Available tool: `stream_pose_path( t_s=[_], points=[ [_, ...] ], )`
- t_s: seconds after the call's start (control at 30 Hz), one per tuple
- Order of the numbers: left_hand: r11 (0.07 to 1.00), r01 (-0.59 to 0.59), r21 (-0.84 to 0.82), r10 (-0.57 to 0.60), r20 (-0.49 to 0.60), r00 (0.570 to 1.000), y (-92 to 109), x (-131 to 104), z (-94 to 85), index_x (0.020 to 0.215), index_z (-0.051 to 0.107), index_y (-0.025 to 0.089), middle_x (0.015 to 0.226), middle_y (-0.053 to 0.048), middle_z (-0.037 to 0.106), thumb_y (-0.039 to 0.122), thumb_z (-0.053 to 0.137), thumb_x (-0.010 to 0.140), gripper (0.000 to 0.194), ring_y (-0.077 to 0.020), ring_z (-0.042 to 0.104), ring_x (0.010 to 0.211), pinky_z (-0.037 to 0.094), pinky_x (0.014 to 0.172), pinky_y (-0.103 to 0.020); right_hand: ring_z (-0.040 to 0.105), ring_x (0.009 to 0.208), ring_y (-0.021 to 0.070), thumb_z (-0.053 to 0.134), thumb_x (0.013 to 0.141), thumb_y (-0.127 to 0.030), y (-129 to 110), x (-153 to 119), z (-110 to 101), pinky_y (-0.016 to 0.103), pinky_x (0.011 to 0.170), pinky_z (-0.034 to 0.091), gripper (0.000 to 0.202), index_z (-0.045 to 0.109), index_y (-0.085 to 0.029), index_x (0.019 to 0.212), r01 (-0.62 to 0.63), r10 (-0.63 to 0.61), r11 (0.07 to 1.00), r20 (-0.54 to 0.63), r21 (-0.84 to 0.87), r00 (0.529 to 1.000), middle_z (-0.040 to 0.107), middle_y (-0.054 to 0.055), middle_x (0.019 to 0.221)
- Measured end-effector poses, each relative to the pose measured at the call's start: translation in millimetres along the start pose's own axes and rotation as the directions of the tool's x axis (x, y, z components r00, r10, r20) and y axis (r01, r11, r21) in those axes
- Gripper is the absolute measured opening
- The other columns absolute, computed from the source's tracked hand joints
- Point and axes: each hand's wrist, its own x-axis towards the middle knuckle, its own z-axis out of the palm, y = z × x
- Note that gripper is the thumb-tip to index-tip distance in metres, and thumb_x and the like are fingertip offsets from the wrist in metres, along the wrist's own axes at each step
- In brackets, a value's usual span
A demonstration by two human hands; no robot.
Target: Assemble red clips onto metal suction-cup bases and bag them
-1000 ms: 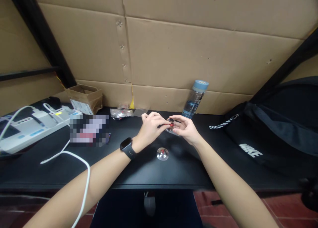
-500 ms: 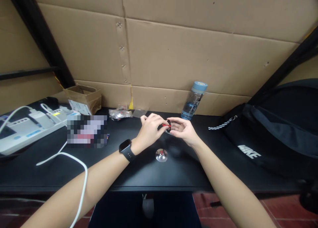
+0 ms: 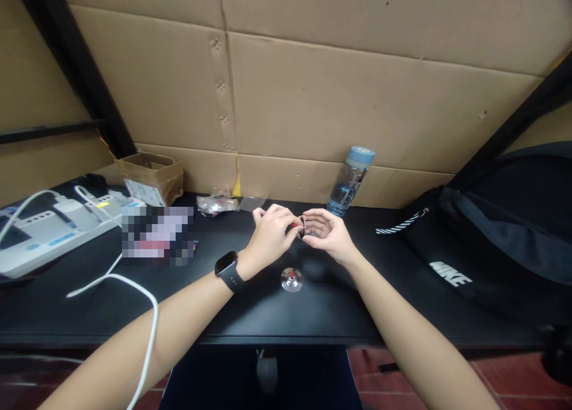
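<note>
Red-tipped small part is being pinched by the left hand; the right hand, palm up and fingers curled, is cupping a small round metal piece above the tabletop.

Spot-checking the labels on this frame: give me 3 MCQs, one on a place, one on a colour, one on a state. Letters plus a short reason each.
1. Where does the water bottle stand?
A. at the back of the desk, against the cardboard wall
B. on the floor
C. inside the black bag

2. What colour is the bottle's cap?
A. red
B. light blue
C. black

3. How is the small round metal disc on the desk?
A. pinched in the left hand
B. lying free on the desk, nearer the camera than both hands
C. inside the cardboard box

Answers: 1 A, it stands upright by the wall; 2 B, the cap is pale blue; 3 B, neither the left hand nor the right hand touches it.
</note>
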Motion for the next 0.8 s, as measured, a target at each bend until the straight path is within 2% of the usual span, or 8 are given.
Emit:
stream_pose_path(
  t_s=[0.2,0.37,0.47,0.6,0.8],
  points=[
    [0.988,0.123,-0.092,-0.119,0.052,0.992,0,2,1.6,0.084,0.076,0.026,0.096,-0.001,0.077,0.031,0.065,0.093,0.015,-0.0240,0.062,0.102,0.033,0.092,-0.044,0.072,0.103,0.0243,0.095,0.061,-0.025,0,0,2,0.041,0.093,0.059,0.055,0.067,-0.023,0.109,0.041,-0.042,0.999,-0.010,-0.026,0.999,0.072,0.010,0.118],
    [0.968,0.198,-0.157,-0.184,0.100,0.978,-4,3,3.7,0.088,0.078,0.027,0.097,-0.001,0.078,0.032,0.066,0.091,0.014,-0.0235,0.067,0.096,0.041,0.089,-0.041,0.071,0.101,0.0237,0.095,0.062,-0.029,-3,2,0,0.040,0.092,0.059,0.037,0.074,-0.020,0.091,0.076,-0.078,0.990,-0.010,-0.116,0.997,0.072,0.010,0.116],
    [0.943,0.236,-0.236,-0.212,0.121,0.970,-9,5,6.0,0.089,0.078,0.026,0.098,0.000,0.079,0.032,0.066,0.090,0.013,-0.0228,0.070,0.095,0.046,0.087,-0.038,0.070,0.104,0.0256,0.093,0.066,-0.033,-7,3,-2,0.042,0.093,0.059,0.030,0.078,-0.020,0.088,0.069,-0.069,0.989,0.006,-0.127,0.998,0.073,0.011,0.114],
    [0.896,0.248,-0.368,-0.205,0.154,0.967,-16,6,10.8,0.091,0.078,0.025,0.100,-0.001,0.080,0.036,0.066,0.090,0.016,-0.0233,0.072,0.098,0.051,0.090,-0.037,0.070,0.106,0.0264,0.084,0.079,-0.040,-10,3,-3,0.045,0.099,0.057,0.022,0.079,-0.022,0.090,0.058,-0.056,0.990,0.015,-0.125,0.998,0.073,0.011,0.114],
    [0.867,0.226,-0.445,-0.167,0.167,0.972,-22,6,16.8,0.090,0.077,0.023,0.100,-0.005,0.079,0.040,0.066,0.091,0.020,-0.0234,0.072,0.097,0.053,0.094,-0.039,0.070,0.104,0.0260,0.078,0.084,-0.044,-7,3,-6,0.043,0.096,0.057,0.022,0.078,-0.023,0.088,0.090,-0.091,0.970,0.006,-0.225,0.996,0.071,0.010,0.114]
  ],
)
